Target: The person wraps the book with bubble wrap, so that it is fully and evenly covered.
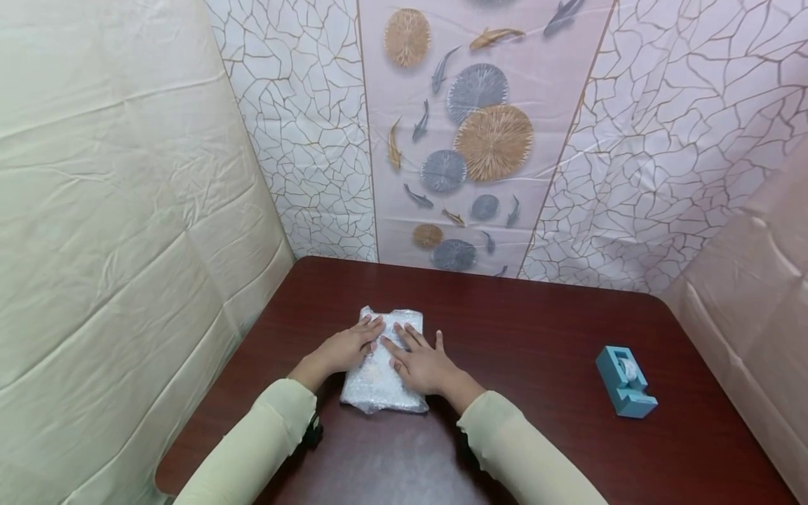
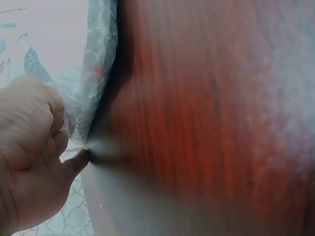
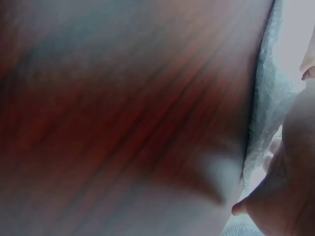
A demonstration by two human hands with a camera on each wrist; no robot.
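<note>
A flat, rectangular package wrapped in clear bubble wrap [image 1: 382,389] lies on the table, its contents pale and not identifiable. My left hand [image 1: 344,349] rests on its upper left part with fingers extended. From the other side, my right hand [image 1: 426,367] presses on the middle and right of it, fingers spread. In the left wrist view, the bubble-wrapped edge [image 2: 102,46] stands beside my left hand [image 2: 29,152]. The right wrist view has my right hand [image 3: 290,189] against the package's wrapped side [image 3: 266,98], fingers partly hidden.
On the right of the dark red-brown wooden table [image 1: 517,330] stands a light blue tape dispenser [image 1: 621,386] with a roll of tape [image 1: 628,369]. Behind the table hangs a patterned cloth [image 1: 315,140], and pale fabric covers [image 1: 126,245] the sides.
</note>
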